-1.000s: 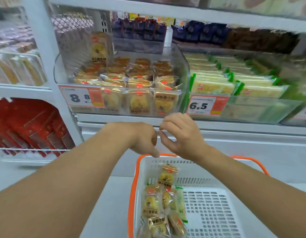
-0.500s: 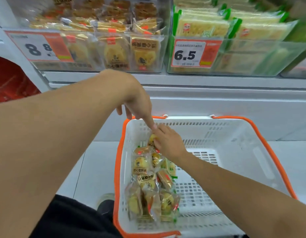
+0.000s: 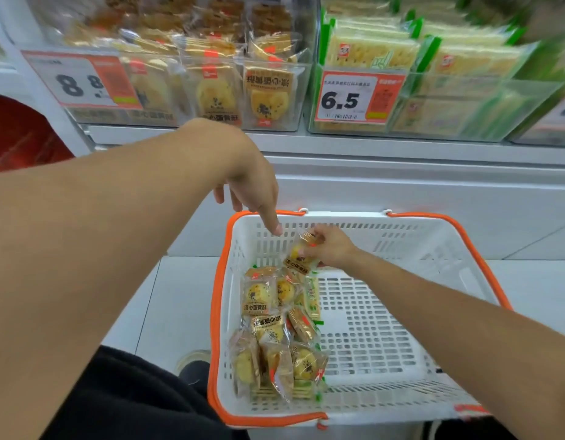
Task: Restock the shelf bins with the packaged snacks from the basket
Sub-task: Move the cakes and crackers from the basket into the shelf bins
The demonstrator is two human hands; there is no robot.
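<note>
While the basket [image 3: 433,249] is sitting in the lower centre of the frame, the following conditions are applying:

Right hand: the right hand [image 3: 330,249] is reaching into the far left part of the basket and is pinching one snack packet [image 3: 298,257] between its fingers and thumb; the packet is hanging tilted, just above the pile.

Left hand: the left hand [image 3: 252,185] is hovering over the far left corner of the basket, fingers relaxed and pointing down, gripping nothing; one fingertip is sitting near the held packet without touching it.

Snack pile: the remaining packets [image 3: 275,338] are lying heaped along the left side of the basket floor, overlapping one another.

Basket: it is showing white perforated walls and an orange rim, and its right half is showing bare floor.

Left shelf bin: the clear bin [image 3: 186,74] in the upper left of the frame is holding matching yellow pastry packets behind a price tag [image 3: 81,81] reading 8.

Right shelf bin: the clear bin [image 3: 465,112] in the upper right is holding green-edged cracker packs behind a price label [image 3: 354,96] reading 6.5.
</note>
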